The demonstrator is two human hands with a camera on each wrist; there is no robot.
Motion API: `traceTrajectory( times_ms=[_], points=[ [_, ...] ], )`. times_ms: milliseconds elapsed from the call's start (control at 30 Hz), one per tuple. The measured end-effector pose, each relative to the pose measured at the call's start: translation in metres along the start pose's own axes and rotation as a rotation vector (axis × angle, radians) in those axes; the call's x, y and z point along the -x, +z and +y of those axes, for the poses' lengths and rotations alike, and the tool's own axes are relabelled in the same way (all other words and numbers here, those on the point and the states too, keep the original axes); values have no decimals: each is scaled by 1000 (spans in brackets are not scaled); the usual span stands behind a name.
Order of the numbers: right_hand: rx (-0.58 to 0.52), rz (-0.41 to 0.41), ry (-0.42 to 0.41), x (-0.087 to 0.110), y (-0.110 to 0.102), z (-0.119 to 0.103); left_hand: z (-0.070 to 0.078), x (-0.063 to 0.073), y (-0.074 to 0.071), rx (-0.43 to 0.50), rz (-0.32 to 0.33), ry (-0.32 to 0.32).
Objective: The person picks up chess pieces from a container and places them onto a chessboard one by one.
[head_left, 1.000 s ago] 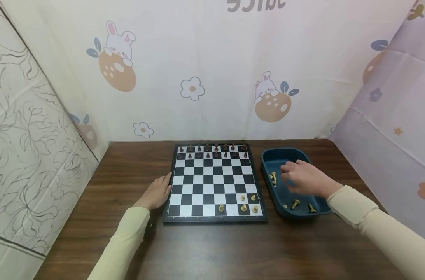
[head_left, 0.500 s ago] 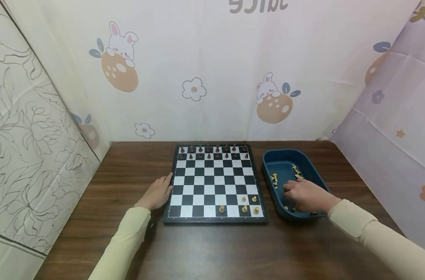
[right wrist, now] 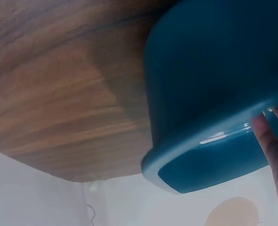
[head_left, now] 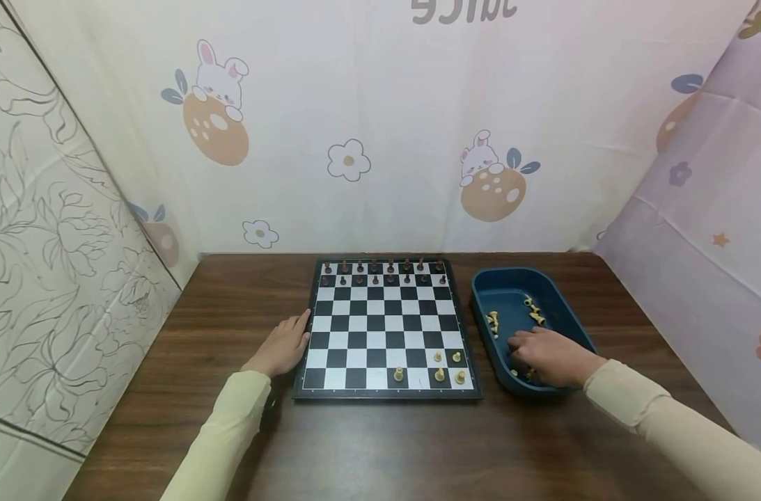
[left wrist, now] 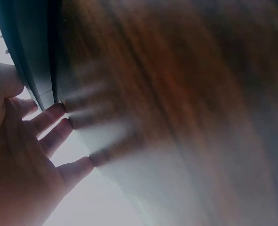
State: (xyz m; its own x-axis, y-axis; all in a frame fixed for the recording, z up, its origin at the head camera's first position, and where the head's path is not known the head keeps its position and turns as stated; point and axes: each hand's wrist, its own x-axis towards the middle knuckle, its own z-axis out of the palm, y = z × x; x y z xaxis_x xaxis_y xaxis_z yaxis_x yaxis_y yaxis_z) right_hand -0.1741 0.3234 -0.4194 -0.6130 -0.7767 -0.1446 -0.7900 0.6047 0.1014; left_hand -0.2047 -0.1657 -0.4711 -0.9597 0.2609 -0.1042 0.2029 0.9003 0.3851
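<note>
My left hand [head_left: 281, 346] lies at the left edge of the chessboard [head_left: 383, 330], its straight fingertips against the frame. In the left wrist view those fingers [left wrist: 75, 172] spread on the wood beside the dark board side. My right hand [head_left: 552, 356] reaches down into the blue tray [head_left: 480, 285], over its near part. Pale chess pieces [head_left: 536, 318] lie in the tray; a few show right by the fingers, whose tips are hidden from the head camera. In the right wrist view two fingers [right wrist: 269, 141] dip past the tray rim; I cannot tell whether they pinch a piece.
Dark red chess pieces [head_left: 390, 267] fill the two far rows of the board. Several pale pieces stand at the near right, among them a rook [head_left: 398, 374]. All this is on a brown wooden table [head_left: 380, 445], with a patterned cloth [head_left: 393, 83] behind it.
My right hand has gone from above the tray down into its near part, uncovering pale pieces at the tray's far right. The left hand stays at the board's edge.
</note>
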Motion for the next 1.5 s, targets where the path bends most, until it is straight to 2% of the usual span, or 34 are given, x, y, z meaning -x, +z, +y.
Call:
traceTrajectory(
  times_ms=[200, 533, 867, 1100, 1500],
  points=[
    [1, 6, -12, -1, -1, -1, 0, 0, 0, 4, -15, -17],
    [-22, 58, 18, 4, -5, 7, 1, 1, -2, 5, -1, 9],
    [-34, 77, 67, 6, -24, 14, 1, 0, 0, 0, 0, -10],
    [-5, 149, 57, 3, -37, 19, 2, 0, 0, -11, -10, -22],
    [27, 224, 61, -2, -57, 21, 1, -1, 0, -24, -18, -28]
  ],
)
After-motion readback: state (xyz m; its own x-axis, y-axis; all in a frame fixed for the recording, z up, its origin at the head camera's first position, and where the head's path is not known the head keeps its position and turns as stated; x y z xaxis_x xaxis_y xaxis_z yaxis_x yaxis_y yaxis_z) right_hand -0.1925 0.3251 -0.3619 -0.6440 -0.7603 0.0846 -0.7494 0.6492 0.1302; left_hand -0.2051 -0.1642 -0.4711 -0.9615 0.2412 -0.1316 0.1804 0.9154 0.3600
